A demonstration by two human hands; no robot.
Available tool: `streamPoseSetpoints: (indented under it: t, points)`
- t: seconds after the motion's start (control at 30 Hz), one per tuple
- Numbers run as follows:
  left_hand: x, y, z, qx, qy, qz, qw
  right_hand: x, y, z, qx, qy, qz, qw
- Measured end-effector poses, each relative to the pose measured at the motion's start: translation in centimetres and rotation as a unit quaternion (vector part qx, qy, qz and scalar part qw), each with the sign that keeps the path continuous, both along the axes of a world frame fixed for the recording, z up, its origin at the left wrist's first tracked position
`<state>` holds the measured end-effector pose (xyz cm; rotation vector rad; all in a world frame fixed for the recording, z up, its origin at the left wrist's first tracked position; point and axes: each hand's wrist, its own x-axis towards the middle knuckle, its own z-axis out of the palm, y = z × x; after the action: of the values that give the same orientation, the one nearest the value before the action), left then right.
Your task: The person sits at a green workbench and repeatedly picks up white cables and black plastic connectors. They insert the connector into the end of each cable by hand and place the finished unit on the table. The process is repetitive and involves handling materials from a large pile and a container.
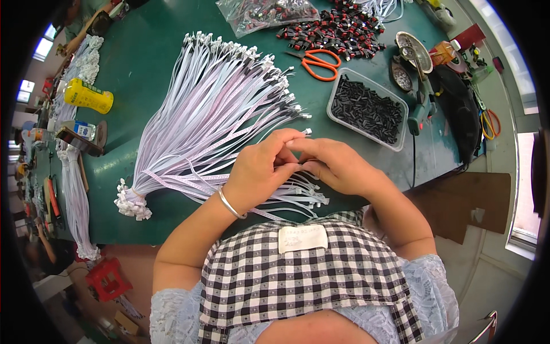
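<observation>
My left hand (pixel 260 169) and my right hand (pixel 335 166) meet over the green table (pixel 143 63), fingertips pinched together on the end of a thin white ribbon cable (pixel 298 189). A silver bangle circles my left wrist. A large fanned bundle of white ribbon cables with small connectors (pixel 217 109) spreads from my hands toward the far left. A smaller group of cable ends lies under my hands. What sits between my fingertips is too small to tell.
A clear plastic tub of small black parts (pixel 366 109) stands right of the bundle. Orange scissors (pixel 321 62), a heap of red-and-black parts (pixel 338 31), a plastic bag, a teal hand tool (pixel 421 109), a yellow bottle (pixel 89 96) and more cable bundles at the left edge.
</observation>
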<state>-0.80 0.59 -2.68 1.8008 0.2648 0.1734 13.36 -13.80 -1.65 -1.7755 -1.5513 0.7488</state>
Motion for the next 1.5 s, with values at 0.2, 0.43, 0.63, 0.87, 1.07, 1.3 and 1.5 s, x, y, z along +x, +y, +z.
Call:
streamPoseSetpoints:
  t: [0.2, 0.43, 0.63, 0.87, 1.07, 1.3, 1.5]
  points:
    - [0.1, 0.3, -0.1, -0.041, 0.036, 0.014, 0.998, 2.0, -1.5, 1.4, 0.050, -0.055, -0.102, 0.992]
    - [-0.1, 0.3, -0.5, 0.009, -0.021, 0.024, 0.999, -0.1, -0.8, 0.7, -0.026, 0.014, -0.093, 0.995]
    - [-0.2, 0.2, -0.7, 0.038, -0.040, 0.014, 0.998, -1.0, -0.3, -0.9, -0.029, 0.165, -0.148, 0.975]
    - [0.4, 0.3, -1.0, 0.095, -0.060, 0.038, 0.993, -0.8, -0.4, -0.6, -0.010, 0.123, -0.176, 0.977]
    - [2.9, 2.1, -2.4, 0.398, -0.124, 0.026, 0.908, 4.3, -2.3, 2.8, 0.065, -0.295, -0.191, 0.934]
    - [2.4, 1.0, 0.1, 0.373, -0.090, -0.073, 0.921, 8.6, -4.3, 1.4, -0.076, -0.403, -0.137, 0.902]
    - [2.3, -0.3, -1.3, 0.378, -0.072, -0.188, 0.903, 10.4, -3.7, 0.7, -0.074, -0.371, -0.106, 0.920]
